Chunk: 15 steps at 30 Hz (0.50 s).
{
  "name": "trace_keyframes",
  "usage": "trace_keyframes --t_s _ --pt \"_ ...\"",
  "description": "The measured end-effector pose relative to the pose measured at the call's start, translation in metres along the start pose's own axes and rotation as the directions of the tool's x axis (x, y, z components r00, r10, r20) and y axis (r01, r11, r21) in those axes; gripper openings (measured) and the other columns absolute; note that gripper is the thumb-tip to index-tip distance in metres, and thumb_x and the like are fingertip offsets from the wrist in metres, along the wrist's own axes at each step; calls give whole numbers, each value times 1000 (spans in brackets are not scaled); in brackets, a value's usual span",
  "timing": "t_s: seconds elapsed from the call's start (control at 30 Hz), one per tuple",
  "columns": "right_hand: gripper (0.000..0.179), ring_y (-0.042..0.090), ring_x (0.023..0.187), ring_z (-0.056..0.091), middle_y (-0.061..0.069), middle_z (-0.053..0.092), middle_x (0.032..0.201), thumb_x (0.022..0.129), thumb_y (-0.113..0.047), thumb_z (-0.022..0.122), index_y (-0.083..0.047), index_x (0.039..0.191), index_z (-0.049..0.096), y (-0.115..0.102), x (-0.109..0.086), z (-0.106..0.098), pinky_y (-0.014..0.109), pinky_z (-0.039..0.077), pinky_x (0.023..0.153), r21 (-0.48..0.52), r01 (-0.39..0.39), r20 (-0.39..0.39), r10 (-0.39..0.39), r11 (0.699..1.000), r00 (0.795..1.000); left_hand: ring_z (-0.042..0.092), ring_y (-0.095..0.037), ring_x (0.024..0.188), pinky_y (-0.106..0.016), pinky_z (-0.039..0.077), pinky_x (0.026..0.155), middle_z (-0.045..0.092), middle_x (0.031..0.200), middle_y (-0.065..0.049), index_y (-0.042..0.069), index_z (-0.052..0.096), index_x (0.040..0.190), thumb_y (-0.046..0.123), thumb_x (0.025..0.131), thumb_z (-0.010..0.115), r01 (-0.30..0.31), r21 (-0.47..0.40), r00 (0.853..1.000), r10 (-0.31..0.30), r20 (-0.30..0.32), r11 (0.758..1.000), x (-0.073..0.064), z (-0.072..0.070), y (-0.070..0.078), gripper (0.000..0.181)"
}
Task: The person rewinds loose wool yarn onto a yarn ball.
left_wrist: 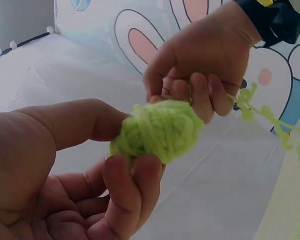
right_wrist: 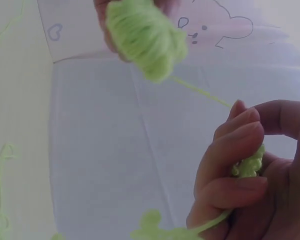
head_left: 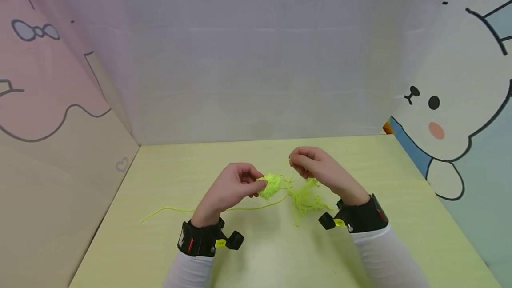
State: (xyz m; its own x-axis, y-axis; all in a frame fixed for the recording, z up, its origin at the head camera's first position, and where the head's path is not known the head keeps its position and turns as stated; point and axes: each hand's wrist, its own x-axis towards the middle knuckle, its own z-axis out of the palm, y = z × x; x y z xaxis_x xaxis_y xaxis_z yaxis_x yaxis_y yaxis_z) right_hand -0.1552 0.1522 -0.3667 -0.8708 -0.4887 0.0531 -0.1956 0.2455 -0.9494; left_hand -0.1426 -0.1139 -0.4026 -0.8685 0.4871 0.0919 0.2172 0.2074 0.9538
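Note:
My left hand [head_left: 234, 186] pinches a small ball of neon yellow-green yarn [head_left: 272, 186] between thumb and fingertips. In the left wrist view the ball [left_wrist: 160, 129] shows its wound strands. My right hand [head_left: 318, 166] is raised to the right of the ball, fingers curled round the yarn. A thin strand [right_wrist: 202, 92] runs from the ball to its fingertips in the right wrist view, and a bunched bit of yarn [right_wrist: 249, 164] sits within its fingers. Below this hand lies a loose tangle of the same yarn [head_left: 306, 199].
A long yarn tail [head_left: 172, 209] stretches leftward across the pale yellow table [head_left: 264, 257], passing behind the left wrist. A white curtain [head_left: 256, 57] stands behind the table. Cartoon-printed panels [head_left: 448, 114] flank both sides.

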Motion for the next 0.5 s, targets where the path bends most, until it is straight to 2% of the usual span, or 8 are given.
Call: trace_keyframes --t_s 0.1,0.2,0.27,0.37,0.5 --pt "26 24 60 39 9 42 70 107 -24 46 -5 99 62 -11 -6 1 35 34 55 -22 29 -23 -30 999 999 65 -20 67 -39 54 62 71 77 -2 18 72 92 26 88 74 35 86 998 -30 -59 996 2 2 -2 9" --pt "21 24 57 40 9 41 66 107 -19 47 -6 101 62 -21 -15 6 31 36 53 -62 89 -41 -92 994 995 64 -17 66 -37 53 60 70 76 1 20 72 90 26 87 75 51 145 991 -32 -133 988 5 5 -5 8" --pt "18 20 55 42 8 43 66 106 -16 48 -8 101 63 -27 -21 13 29 37 50 -100 129 -47 -134 987 990 64 -16 65 -36 52 58 70 77 2 20 72 90 26 87 76 51 163 983 -21 -180 985 7 6 -7 7" --pt "15 17 52 43 6 48 67 105 -13 51 -13 100 65 -31 -29 24 27 38 46 -158 173 -38 -181 972 983 64 -16 64 -36 53 56 70 76 2 18 72 90 23 87 74 30 150 970 8 -244 988 8 7 -7 7" --pt "14 15 48 43 2 52 68 104 -16 54 -18 99 67 -28 -36 36 24 37 43 -188 180 -38 -190 965 981 65 -18 63 -37 53 55 70 74 -1 15 72 90 23 88 74 1 101 945 32 -324 995 10 7 -6 9"
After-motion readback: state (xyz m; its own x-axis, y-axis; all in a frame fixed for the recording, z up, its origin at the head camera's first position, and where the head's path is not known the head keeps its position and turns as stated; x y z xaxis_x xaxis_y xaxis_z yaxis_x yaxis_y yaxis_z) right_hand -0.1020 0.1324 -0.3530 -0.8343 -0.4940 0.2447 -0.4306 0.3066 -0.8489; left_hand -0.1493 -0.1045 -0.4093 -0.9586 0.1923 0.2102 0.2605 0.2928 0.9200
